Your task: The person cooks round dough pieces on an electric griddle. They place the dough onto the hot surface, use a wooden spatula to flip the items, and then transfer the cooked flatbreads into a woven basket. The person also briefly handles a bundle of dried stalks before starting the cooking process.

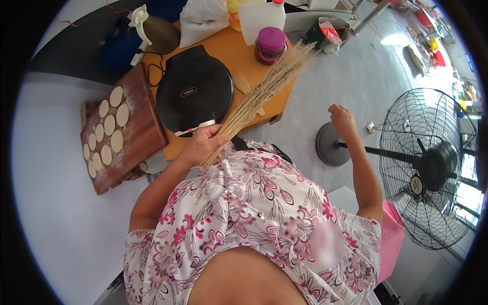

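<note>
My left hand [207, 146] grips the stalk end of a straw whisk broom [259, 93], whose frayed tips reach over the edge of an orange-brown table [225, 42]. Raised off to the right above the floor, my right hand [343, 118] has its fingers curled and seems to hold nothing. A closed black electric griddle [194, 89] lies on the table just beyond my left hand. Left of it, a floured wooden board [141, 133] bears several flat rounds of dough [109, 125]. Part of a wooden spatula [241, 83] shows beside the broom.
A jar with a purple lid [271, 40], a white plastic jug [261, 19] and a white bag [204, 19] stand at the table's far side. A black pedestal fan [431, 167] is at the right. A bin [324, 34] stands beyond the table.
</note>
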The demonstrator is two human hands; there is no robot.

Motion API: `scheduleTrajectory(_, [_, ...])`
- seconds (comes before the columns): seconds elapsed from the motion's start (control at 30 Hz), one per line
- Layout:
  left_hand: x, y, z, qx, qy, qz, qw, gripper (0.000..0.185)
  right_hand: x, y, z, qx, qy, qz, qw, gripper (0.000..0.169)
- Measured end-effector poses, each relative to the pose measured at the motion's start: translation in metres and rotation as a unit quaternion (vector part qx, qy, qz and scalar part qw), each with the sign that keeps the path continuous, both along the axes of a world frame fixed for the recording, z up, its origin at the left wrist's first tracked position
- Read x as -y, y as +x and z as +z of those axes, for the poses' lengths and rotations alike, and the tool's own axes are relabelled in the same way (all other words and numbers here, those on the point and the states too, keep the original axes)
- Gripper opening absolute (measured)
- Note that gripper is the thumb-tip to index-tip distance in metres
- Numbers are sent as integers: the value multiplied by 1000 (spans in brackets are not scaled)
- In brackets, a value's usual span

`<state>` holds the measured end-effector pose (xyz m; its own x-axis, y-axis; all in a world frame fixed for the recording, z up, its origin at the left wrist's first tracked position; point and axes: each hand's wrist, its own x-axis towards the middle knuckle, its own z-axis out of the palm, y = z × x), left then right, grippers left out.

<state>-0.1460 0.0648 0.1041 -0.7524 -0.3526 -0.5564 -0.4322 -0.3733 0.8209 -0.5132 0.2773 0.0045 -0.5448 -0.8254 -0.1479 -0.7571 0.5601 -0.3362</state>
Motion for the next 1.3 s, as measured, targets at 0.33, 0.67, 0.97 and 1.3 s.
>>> scheduleTrajectory(0.33, [8,-2,-24,-134,253,149,946,44,60,65,19,159,-105,117,975,21])
scheduleTrajectory(0.67, [7,-23,-35,-172,313,180,916,40,140,147,44,414,-221,108,876,30])
scheduleTrajectory(0.97, [-6,-39,-56,21,122,186,975,29,186,143,19,534,-107,-3,838,30])
scheduleTrajectory(1.3, [-23,35,-75,34,98,239,965,30,225,90,-79,81,-53,61,993,38])
